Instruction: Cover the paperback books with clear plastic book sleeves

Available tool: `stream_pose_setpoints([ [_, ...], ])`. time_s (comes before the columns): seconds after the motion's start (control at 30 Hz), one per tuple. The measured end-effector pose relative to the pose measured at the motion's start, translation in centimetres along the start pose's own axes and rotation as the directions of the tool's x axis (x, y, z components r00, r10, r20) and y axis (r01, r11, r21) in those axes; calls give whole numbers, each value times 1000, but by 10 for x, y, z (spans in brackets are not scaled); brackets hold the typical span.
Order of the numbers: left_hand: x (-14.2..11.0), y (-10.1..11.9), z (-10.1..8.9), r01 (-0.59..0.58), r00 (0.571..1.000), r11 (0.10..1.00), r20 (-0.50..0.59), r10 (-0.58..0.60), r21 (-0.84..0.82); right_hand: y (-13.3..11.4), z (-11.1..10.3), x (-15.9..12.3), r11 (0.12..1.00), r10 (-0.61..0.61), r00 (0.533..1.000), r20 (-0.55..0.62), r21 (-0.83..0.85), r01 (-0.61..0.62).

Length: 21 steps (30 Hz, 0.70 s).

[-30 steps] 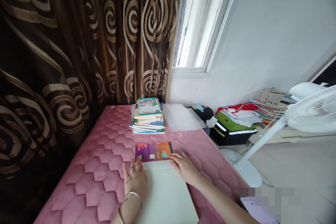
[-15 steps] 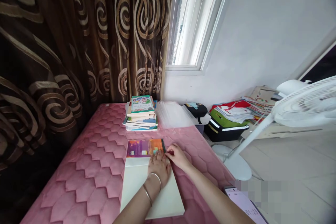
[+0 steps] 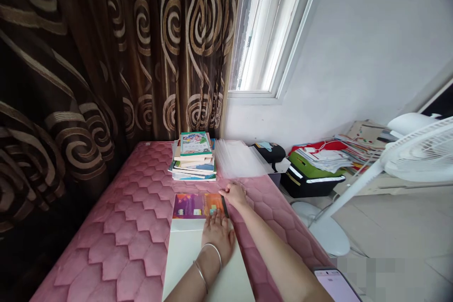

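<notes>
A book with a large cream panel (image 3: pixel 187 255) lies on the pink quilted mattress in front of me. Across its far end runs a purple and orange printed strip (image 3: pixel 193 204). My left hand (image 3: pixel 217 233) rests flat on the right half of the book, fingers stretched over the strip's near edge. Two bangles are on that wrist. At the strip's far right corner, my right hand (image 3: pixel 234 194) is closed, thumb and forefinger pinched together. Anything between those fingertips is too small to make out.
Behind the book stand a pile of books (image 3: pixel 194 155) and clear plastic sheets (image 3: pixel 240 158). A phone (image 3: pixel 334 285) lies at the mattress's right edge. Further right are a black and green box (image 3: pixel 311 177) and a white standing fan (image 3: pixel 357 188). A brown curtain (image 3: pixel 141 47) hangs on the left.
My left hand has moved from the book's left edge to its right half and lies flat there. My right hand has closed into a pinch and slid away from me to the far right corner.
</notes>
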<state>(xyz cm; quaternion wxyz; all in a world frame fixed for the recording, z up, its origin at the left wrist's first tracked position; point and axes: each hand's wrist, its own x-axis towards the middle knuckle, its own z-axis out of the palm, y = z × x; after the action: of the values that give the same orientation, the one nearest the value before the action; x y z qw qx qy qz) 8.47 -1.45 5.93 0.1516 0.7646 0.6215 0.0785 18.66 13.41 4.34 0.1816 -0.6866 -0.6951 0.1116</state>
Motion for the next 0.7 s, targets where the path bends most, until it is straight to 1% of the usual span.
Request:
stream_pose_setpoints([
  [0.13, -1, 1, -2, 3, 1000, 1000, -14, -3, 13, 6, 5, -27, 997, -58, 997, -57, -55, 54],
  [0.2, -1, 2, -1, 4, 1000, 1000, -28, -4, 19, 13, 6, -43, 992, -103, 993, -65, -83, 97],
  [0.3, 0, 1, 2, -10, 999, 1000, -41, 11, 20, 26, 5, -63, 983, -175, 985, -15, -62, 173],
  [0.37, 1, 0, 4, -9, 999, 1000, -46, 10, 24, 32, 1, -69, 983, -181, 982, 43, -1, 182],
  [0.47, 2, -1, 7, 1, 999, 999, -50, 0, 35, 33, -7, -62, 994, -110, 987, 119, 26, 107],
  [0.57, 3, -2, 7, -4, 999, 999, -39, 6, 41, 24, -11, -39, 999, -39, 987, 155, -8, 40],
  [0.63, 3, -1, 6, -10, 1000, 999, -24, 11, 39, 18, -11, -22, 1000, -14, 989, 145, -20, 17],
  [0.7, 2, -1, 5, -8, 1000, 999, -16, 9, 37, 12, -8, -9, 999, 23, 994, 102, -35, -19],
])
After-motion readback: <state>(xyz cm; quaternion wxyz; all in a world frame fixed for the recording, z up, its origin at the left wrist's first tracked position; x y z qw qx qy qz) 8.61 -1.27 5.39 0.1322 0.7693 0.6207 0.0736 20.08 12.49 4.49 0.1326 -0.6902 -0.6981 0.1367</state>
